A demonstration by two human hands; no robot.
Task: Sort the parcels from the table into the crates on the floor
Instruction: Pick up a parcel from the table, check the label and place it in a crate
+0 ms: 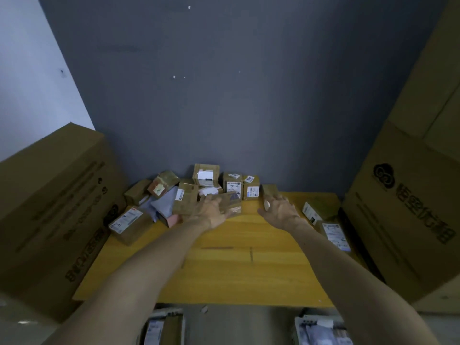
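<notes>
A heap of small cardboard parcels (206,179) lies at the back of the yellow table (224,265), against the grey wall. My left hand (211,210) reaches into the heap and lies on a flat taped brown parcel (232,204), fingers spread over it. My right hand (280,207) reaches a small brown box (269,191) at the right end of the heap, its fingers curled around it. Two crates holding parcels show at the bottom edge, a left crate (164,327) and a right crate (321,329).
Big cardboard cartons stand on both sides, a left carton (54,207) and a right carton (408,215). Two labelled parcels (323,220) lie at the table's right edge, and another labelled box (128,224) at the left. A grey mailer bag (163,204) lies in the heap.
</notes>
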